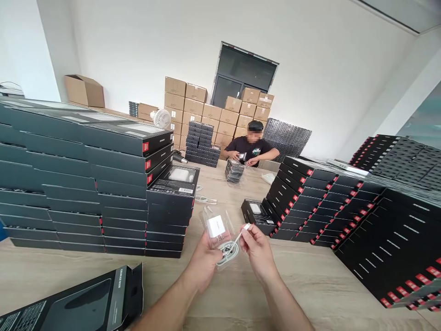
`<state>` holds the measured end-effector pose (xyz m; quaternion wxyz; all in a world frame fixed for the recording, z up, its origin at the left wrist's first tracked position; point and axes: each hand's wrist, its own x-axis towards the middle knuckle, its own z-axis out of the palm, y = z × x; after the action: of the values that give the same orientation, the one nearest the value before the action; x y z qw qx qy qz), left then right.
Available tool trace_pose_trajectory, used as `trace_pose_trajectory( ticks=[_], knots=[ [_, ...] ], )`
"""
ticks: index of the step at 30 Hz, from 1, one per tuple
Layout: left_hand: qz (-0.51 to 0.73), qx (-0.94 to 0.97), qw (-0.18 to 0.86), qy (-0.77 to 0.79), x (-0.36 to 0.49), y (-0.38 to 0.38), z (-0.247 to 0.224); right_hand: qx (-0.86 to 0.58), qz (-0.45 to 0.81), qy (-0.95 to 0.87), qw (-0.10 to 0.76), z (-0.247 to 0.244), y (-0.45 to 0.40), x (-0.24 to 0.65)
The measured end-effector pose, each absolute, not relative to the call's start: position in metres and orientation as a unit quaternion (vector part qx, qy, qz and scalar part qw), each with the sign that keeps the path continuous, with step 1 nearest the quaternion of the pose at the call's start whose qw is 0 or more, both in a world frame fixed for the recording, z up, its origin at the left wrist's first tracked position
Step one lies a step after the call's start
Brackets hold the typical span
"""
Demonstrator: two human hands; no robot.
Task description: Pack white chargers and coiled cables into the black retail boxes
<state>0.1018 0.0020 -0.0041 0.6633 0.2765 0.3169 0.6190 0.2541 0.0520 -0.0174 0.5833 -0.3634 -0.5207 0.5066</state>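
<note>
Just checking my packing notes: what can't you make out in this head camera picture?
All in the head view:
- Print on the white charger: too small, behind the clear plastic pack.
- Lower coil of white cable: partly hidden by the left hand.
- Item held by the co-worker: too small.
- Black box: cut off by the bottom edge.

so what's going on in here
A person's left hand holds a clear plastic tray with a white charger in it, while the right hand pinches a coiled white cable. An open black box lies on the wooden table nearby, among tall stacks of black boxes. Across the table, a co-worker handles something small, with cardboard cartons piled behind.
</note>
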Motion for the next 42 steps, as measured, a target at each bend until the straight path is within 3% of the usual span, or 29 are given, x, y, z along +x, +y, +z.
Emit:
trace_pose_trajectory(
  ticks=[8,18,25,30,38,42],
  knots=[
    [0.613,0.319,0.659,0.296,0.105,0.001,-0.004,-0.401,0.349,-0.556,0.639,-0.018,0.045,0.239],
    [0.609,0.316,0.698,0.205,0.102,-0.005,-0.002,-0.44,0.014,-0.751,0.493,-0.014,0.042,0.245],
    [0.609,0.319,0.701,0.192,0.104,-0.006,-0.003,-0.449,-0.089,-0.795,0.397,-0.006,0.037,0.239],
    [0.613,0.29,0.704,0.211,0.102,-0.008,-0.004,-0.48,-0.043,-0.814,0.323,0.0,0.032,0.235],
    [0.611,0.261,0.72,0.2,0.092,-0.006,-0.01,-0.416,0.244,-0.773,0.412,-0.007,0.046,0.256],
    [0.623,0.24,0.719,0.193,0.094,-0.006,-0.008,-0.394,0.292,-0.757,0.431,-0.016,0.046,0.252]
  ],
)
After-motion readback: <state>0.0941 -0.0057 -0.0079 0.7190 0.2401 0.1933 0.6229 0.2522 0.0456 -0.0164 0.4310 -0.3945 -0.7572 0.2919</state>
